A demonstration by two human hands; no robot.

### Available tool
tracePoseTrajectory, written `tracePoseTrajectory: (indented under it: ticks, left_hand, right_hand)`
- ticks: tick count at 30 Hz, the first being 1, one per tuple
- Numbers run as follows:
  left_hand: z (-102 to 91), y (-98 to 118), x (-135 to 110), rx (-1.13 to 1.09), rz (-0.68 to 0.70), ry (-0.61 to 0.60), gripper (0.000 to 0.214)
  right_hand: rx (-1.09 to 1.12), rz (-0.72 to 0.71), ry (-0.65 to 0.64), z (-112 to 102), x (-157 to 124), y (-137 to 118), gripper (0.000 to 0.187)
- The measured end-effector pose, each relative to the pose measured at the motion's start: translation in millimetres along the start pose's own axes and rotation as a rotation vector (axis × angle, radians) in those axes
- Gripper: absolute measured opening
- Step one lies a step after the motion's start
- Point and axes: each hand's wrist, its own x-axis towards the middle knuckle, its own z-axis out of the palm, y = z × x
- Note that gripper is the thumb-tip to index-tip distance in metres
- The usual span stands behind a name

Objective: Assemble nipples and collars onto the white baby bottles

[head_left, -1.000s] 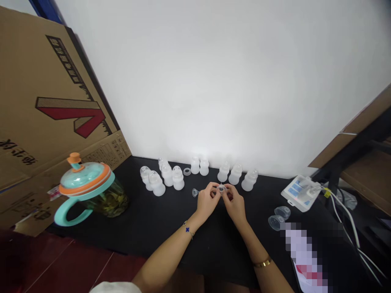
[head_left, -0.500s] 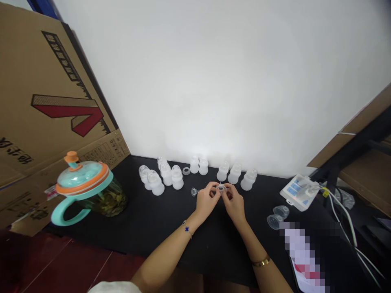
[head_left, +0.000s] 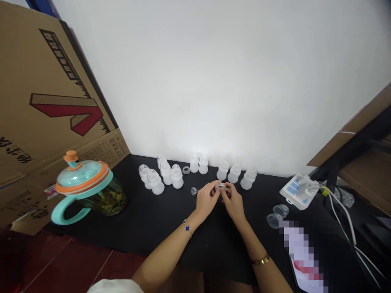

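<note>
Both my hands meet over the black table. My left hand (head_left: 207,198) and my right hand (head_left: 232,200) pinch a small white bottle collar ring (head_left: 220,185) between their fingertips; whether a nipple sits inside it I cannot tell. Just left of my left hand lies a clear silicone nipple (head_left: 194,191). Behind it, a loose white ring (head_left: 186,170) rests flat. Three white baby bottles with clear caps, one of them the rightmost bottle (head_left: 248,179), stand behind my right hand. Two bottles (head_left: 198,165) are by the wall, and several more capped bottles (head_left: 155,182) stand to the left.
A big jug of tea (head_left: 91,189) with a turquoise handle stands at the left, before a cardboard box (head_left: 51,81). Two clear domed caps (head_left: 277,215), a phone (head_left: 305,260), and a white power strip (head_left: 301,191) with cables lie at the right. A white wall (head_left: 214,81) backs the table.
The ring between my fingertips has tilted and moved slightly up; my fingers have shifted around it. Bottles and other things on the table stay put.
</note>
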Motion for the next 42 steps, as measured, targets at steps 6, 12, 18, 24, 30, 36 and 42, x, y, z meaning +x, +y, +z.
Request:
tracePoseTrajectory:
  ticks: [6,12,18,24,30,36,42]
  left_hand:
    - [0.1,-1.7,0.5,-0.047,-0.001,0.033,0.044]
    - [-1.7,3.9,2.1,-0.153,-0.087,0.004,0.021]
    - [-1.3,3.8,2.8,-0.199,-0.109,0.030,0.009]
    - [0.6,1.5,2.6,-0.173,-0.085,0.055,0.007]
    - [-0.9,1.2,2.4,-0.152,-0.068,0.057,0.010]
    - [-1.8,2.5,2.3,-0.133,-0.058,0.055,0.010]
    - [-3.1,4.4,2.2,-0.058,-0.044,0.063,0.011]
  right_hand:
    - [-0.061,-0.038,-0.080,0.4,0.1,-0.5,0.029]
    - [-0.038,-0.052,-0.067,0.8,-0.2,0.6,0.034]
    - [-0.068,-0.041,-0.057,3.4,-1.2,2.0,0.036]
    - [-0.088,-0.057,-0.035,5.8,-1.8,3.0,0.034]
    - [-0.086,-0.059,-0.045,7.0,-2.3,4.0,0.035]
    - [-0.009,-0.059,-0.073,4.7,-2.9,-0.6,0.037]
    - [0.018,-0.061,-0.068,2.2,-1.8,-1.9,0.037]
